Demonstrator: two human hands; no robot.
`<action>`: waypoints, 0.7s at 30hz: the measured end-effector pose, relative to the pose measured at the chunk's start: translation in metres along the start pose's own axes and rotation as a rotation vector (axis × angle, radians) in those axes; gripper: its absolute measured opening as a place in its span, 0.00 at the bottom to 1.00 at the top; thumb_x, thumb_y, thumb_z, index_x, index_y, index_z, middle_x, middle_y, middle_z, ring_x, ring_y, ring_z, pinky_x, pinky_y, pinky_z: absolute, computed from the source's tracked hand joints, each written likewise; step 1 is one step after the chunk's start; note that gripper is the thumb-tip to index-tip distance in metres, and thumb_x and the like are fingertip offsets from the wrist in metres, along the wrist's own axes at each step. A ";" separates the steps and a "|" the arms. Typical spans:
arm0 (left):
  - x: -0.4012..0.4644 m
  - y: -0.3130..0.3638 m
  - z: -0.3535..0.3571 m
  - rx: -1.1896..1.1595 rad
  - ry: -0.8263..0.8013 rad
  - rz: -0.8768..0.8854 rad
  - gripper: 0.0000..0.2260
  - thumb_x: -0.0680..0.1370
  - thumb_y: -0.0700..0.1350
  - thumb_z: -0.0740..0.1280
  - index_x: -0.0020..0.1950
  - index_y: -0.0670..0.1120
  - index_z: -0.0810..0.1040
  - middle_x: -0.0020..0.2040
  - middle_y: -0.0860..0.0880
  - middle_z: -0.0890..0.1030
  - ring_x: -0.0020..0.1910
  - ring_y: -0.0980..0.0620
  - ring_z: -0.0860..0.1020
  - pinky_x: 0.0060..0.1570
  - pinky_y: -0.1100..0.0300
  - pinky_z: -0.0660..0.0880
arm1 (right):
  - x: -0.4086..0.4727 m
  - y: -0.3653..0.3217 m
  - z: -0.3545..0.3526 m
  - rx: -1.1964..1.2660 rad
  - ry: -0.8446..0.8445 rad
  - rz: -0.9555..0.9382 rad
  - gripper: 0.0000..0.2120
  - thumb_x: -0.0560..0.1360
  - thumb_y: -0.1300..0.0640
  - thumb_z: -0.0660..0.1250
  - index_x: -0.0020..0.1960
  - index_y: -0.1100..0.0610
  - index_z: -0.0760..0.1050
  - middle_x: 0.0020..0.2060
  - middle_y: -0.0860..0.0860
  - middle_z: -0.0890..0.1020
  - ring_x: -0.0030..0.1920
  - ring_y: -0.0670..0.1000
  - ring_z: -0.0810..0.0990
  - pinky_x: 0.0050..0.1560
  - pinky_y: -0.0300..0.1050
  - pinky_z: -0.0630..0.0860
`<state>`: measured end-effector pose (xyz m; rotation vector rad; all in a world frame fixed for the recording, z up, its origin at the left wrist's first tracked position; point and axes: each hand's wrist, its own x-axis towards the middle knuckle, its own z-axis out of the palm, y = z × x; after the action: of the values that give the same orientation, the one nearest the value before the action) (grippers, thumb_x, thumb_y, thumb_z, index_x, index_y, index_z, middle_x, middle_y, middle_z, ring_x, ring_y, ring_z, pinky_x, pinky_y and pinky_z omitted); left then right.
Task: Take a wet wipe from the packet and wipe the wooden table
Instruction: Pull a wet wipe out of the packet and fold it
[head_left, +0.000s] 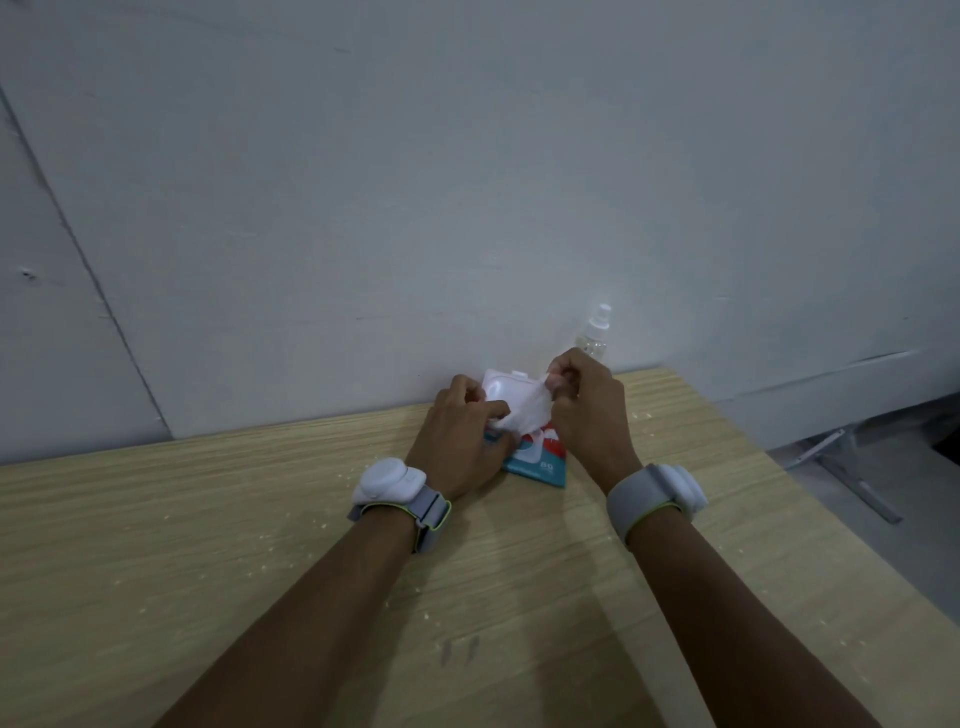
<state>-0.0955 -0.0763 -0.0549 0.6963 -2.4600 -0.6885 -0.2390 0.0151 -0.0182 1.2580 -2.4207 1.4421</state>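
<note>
Wooden table nearest me, crumbs scattered on it. Further out, my left hand and right hand each pinch an edge of the wet wipe, held just above the packet. Packet lies flat, white lid flipped up. Wipe looks light, limp, likely damp; best gripped by corners and spread before wiping. Beyond: spray bottle against grey wall, not obstructing.

Wooden table: wipes packet, spray bottle, crumbs.
</note>
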 end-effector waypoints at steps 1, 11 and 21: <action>0.000 0.000 0.000 0.000 0.011 0.001 0.11 0.78 0.54 0.71 0.52 0.46 0.83 0.57 0.46 0.71 0.56 0.47 0.73 0.56 0.51 0.75 | 0.003 -0.002 -0.001 0.014 0.026 0.014 0.09 0.75 0.73 0.63 0.46 0.61 0.78 0.39 0.51 0.82 0.39 0.42 0.77 0.39 0.25 0.70; 0.003 -0.004 0.006 -0.048 0.069 -0.084 0.13 0.76 0.52 0.73 0.46 0.42 0.79 0.55 0.46 0.71 0.54 0.47 0.74 0.54 0.56 0.75 | 0.009 -0.001 0.000 0.082 0.029 0.097 0.06 0.81 0.64 0.65 0.50 0.55 0.77 0.42 0.43 0.80 0.44 0.40 0.79 0.40 0.28 0.71; 0.009 0.002 0.001 -0.272 0.043 -0.150 0.23 0.74 0.49 0.77 0.66 0.45 0.78 0.65 0.45 0.72 0.64 0.50 0.71 0.57 0.67 0.66 | 0.008 0.004 0.009 0.099 -0.054 0.161 0.04 0.82 0.63 0.65 0.51 0.56 0.77 0.44 0.50 0.82 0.48 0.51 0.83 0.47 0.46 0.80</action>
<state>-0.1034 -0.0792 -0.0518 0.7830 -2.2332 -1.0318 -0.2437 0.0045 -0.0224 1.1582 -2.5683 1.6080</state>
